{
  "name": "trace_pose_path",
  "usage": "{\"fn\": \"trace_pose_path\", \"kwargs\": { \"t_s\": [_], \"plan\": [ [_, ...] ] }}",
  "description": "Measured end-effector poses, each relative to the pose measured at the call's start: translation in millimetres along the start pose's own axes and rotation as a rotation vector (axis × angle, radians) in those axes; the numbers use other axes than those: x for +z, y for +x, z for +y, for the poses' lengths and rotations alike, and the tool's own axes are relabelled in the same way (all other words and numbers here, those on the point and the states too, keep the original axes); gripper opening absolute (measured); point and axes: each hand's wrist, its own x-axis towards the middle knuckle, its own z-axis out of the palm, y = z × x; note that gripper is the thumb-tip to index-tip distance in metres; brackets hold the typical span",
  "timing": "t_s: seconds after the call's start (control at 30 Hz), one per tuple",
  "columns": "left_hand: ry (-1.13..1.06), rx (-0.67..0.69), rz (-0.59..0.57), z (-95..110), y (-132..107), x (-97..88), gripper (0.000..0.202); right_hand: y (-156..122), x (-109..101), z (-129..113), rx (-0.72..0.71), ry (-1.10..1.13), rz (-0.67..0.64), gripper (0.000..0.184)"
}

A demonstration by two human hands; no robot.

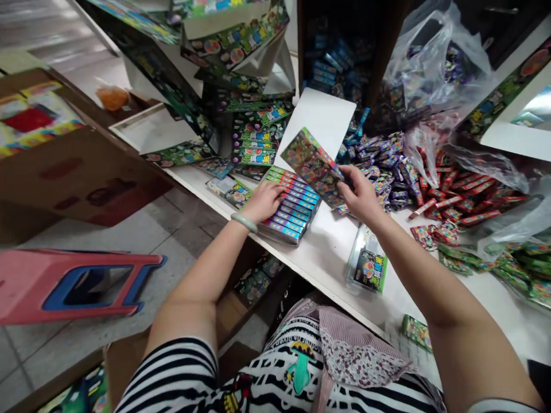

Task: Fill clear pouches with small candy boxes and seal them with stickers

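Observation:
My right hand (358, 194) is closed on the edge of a flat printed box (313, 166), dark with a bright striped edge, held tilted above the table. Below and left of it sits a row of slim, colourful small boxes (297, 207), packed side by side in what looks like a clear tray. My left hand (267, 202) lies at the left side of this row with bent fingers pressed on it. A clear plastic case (368, 261) with a dark and green printed card stands nearer my body on the right.
Purple (387, 166), red (462, 192) and green (516, 264) wrapped packets lie in piles on the right, with plastic bags (434, 57) around them. Printed cartons (253, 135) and a white sheet (321, 117) are behind. A red stool (86, 284) and a cardboard box (90, 183) stand left.

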Motion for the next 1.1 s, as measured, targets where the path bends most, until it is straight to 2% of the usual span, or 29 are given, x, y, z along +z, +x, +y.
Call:
{"fn": "trace_pose_path", "kwargs": {
  "t_s": [0.07,0.17,0.33,0.47,0.6,0.67,0.73,0.8,0.83,0.93,1.03,1.1],
  "plan": [
    [0.043,-0.002,-0.049,-4,12,-0.5,0.033,20,22,2,-0.025,0.012,0.002,0.038],
    [0.078,0.017,-0.064,-4,19,0.5,0.031,40,48,4,-0.008,0.036,-0.022,0.041],
    [0.129,0.026,-0.043,-7,21,6.2,0.032,49,72,-3,0.033,0.064,-0.077,0.045],
    [0.101,0.054,-0.023,-12,18,10.4,0.033,47,83,-5,0.011,0.066,-0.149,0.052],
    [-0.011,0.074,-0.034,-26,6,7.2,0.036,37,86,7,-0.061,-0.118,-0.294,0.05],
    [-0.066,0.015,0.023,-37,-3,3.0,0.036,30,85,12,-0.041,-0.215,-0.349,0.052],
    [-0.093,-0.086,0.128,-46,-10,-1.6,0.035,24,83,13,-0.019,-0.293,-0.399,0.053],
    [-0.101,-0.146,0.202,-48,-11,-5.3,0.04,19,85,9,-0.016,-0.351,-0.452,0.051],
    [-0.101,-0.14,0.198,-47,-10,-6.6,0.045,18,87,7,-0.016,-0.377,-0.471,0.048],
    [-0.069,-0.092,0.063,-33,-2,-7.6,0.064,14,96,1,-0.008,-0.433,-0.513,0.046],
    [0.012,-0.133,-0.116,-22,6,-4.5,0.067,6,101,1,-0.034,-0.462,-0.561,0.051],
    [0.052,-0.168,-0.22,-22,9,-0.6,0.068,1,102,4,-0.065,-0.491,-0.57,0.05]
  ]
}}
